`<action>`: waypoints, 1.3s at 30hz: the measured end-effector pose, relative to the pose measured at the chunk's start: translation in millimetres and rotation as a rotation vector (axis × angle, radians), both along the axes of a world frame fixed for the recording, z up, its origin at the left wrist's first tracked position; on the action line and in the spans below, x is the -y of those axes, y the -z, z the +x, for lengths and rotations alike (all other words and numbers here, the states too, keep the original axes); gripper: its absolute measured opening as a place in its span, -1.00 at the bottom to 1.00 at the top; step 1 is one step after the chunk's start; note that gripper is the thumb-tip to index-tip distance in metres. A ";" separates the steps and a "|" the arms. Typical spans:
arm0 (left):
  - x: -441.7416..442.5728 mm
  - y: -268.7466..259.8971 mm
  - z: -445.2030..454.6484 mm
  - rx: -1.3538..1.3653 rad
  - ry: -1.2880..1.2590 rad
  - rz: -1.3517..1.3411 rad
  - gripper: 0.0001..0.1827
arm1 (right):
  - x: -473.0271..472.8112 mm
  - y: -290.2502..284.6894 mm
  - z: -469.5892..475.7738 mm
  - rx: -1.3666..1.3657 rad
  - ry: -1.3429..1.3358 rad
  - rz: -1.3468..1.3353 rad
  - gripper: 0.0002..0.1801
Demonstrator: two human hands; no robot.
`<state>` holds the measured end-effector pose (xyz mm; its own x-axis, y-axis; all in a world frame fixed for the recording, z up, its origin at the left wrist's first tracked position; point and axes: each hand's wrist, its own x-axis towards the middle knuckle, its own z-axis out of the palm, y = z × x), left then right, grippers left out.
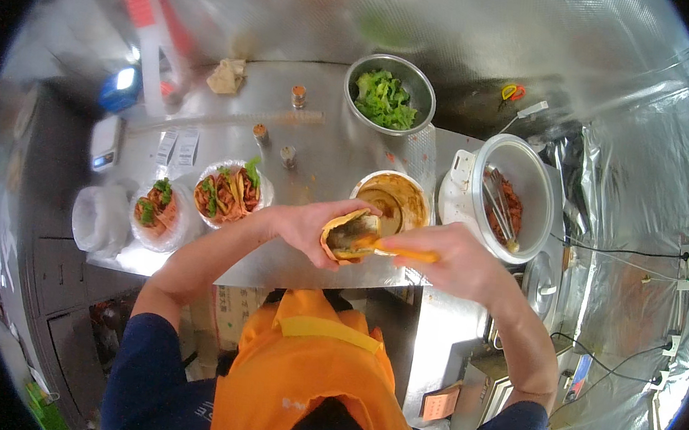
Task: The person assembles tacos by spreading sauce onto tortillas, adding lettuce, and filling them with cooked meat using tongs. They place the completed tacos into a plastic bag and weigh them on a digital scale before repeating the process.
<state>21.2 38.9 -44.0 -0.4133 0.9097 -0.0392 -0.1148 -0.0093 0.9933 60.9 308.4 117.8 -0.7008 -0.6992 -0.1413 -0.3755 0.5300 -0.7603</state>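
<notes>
My left hand [311, 227] holds an opened bread pocket [342, 239], its hollow facing up. In my right hand [454, 258] is an orange-handled brush or spatula [412, 251], whose tip reaches into the pocket; the tip's shape is hidden. Just beyond both hands stands a white tub [392, 197] smeared inside with brown sauce. On the left, a plastic-lined bowl [269, 193] carries filled breads [232, 196] with meat and lettuce. Beside it, another lined bowl [180, 231] bears more filled bread [157, 211].
A steel bowl of lettuce [385, 99] is at the back. To the right, a white pot [542, 201] contains chopped meat and metal tongs [500, 207]. Several small shakers [288, 157], printed slips [187, 146], a white scale [106, 142] and a lined empty bowl [98, 218] occupy the left side.
</notes>
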 end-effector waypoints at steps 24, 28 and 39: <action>-11.6 88.9 58.7 -0.539 -0.181 -0.323 0.11 | -29.0 241.9 -80.0 0.167 0.089 0.271 -0.70; -24.2 96.4 60.6 -0.514 -0.226 -0.258 0.09 | -60.1 217.1 -108.3 0.326 -0.012 0.363 -0.73; -40.2 94.1 67.3 -0.240 -0.227 -0.263 0.17 | -48.6 195.7 -124.6 0.141 -0.008 0.452 -0.74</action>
